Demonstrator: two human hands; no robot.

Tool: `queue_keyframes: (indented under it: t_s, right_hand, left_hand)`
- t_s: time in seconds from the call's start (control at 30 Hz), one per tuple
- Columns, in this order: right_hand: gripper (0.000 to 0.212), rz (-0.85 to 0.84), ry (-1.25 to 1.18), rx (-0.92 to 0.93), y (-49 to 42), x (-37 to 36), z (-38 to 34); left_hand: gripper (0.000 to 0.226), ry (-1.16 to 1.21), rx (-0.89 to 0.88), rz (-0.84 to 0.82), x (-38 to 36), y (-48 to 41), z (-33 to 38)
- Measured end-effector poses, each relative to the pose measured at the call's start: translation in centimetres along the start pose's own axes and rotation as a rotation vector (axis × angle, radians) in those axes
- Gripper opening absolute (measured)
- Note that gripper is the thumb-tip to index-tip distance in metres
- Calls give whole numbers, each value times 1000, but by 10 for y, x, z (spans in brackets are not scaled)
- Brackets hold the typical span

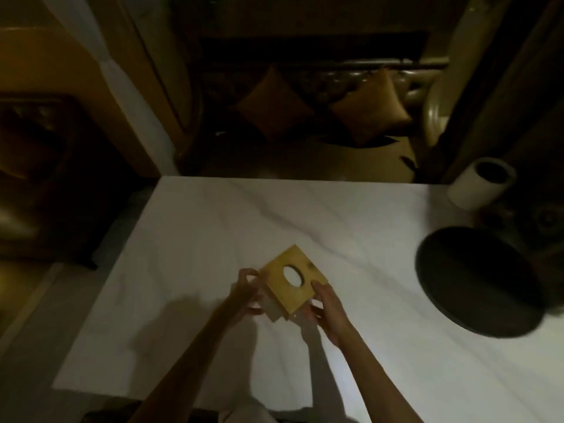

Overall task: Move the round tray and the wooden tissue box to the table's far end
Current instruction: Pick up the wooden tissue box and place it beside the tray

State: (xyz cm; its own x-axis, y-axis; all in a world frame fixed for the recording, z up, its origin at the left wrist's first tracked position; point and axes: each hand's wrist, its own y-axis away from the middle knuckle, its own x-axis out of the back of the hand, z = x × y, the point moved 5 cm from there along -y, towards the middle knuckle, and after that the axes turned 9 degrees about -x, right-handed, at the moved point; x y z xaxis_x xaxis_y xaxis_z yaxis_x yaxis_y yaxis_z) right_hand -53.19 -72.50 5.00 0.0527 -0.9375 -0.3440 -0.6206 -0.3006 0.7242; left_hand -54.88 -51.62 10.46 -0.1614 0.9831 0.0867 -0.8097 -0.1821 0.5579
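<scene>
Fingers [248,274] of the left hand [244,296] and right hand [328,306] are clamped on opposite sides of the wooden tissue box [290,283], held tilted above the counter [198,239] for carrying; the round tray [476,282] is left at the right edge.

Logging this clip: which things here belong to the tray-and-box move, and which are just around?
Job: square wooden tissue box with round hole, held by left hand and right hand; dark round tray; white table.
Around: white cylindrical roll; two brown cushions.
</scene>
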Motion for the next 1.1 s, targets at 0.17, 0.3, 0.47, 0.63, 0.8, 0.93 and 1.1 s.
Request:
queue_keyframes:
  t_s: [0.17, 0.3, 0.47, 0.63, 0.8, 0.93, 1.1]
  right_hand:
    - [51, 55, 11, 57, 28, 66, -29]
    - [47, 136, -34, 72, 48, 107, -35]
    - [49, 325, -175, 147, 89, 146, -41]
    - [49, 517, -218, 214, 123, 178, -36]
    - [55, 614, -266, 237, 141, 193, -12]
    - [58, 569, -342, 283, 142, 192, 18]
    - [61, 606, -379, 372, 145, 200, 47]
  left_hand:
    - [83, 123, 3, -119, -79, 1, 19]
    - [73, 60, -33, -261, -129, 0, 27]
    - [48, -46, -74, -481, -182, 2, 34]
    - [44, 16, -27, -645, -234, 2, 29]
    - [43, 47, 16, -735, -257, 12, 9]
    - [44, -47, -10, -722, -264, 15, -8]
    - [41, -231, -19, -672, -306, 21, -34]
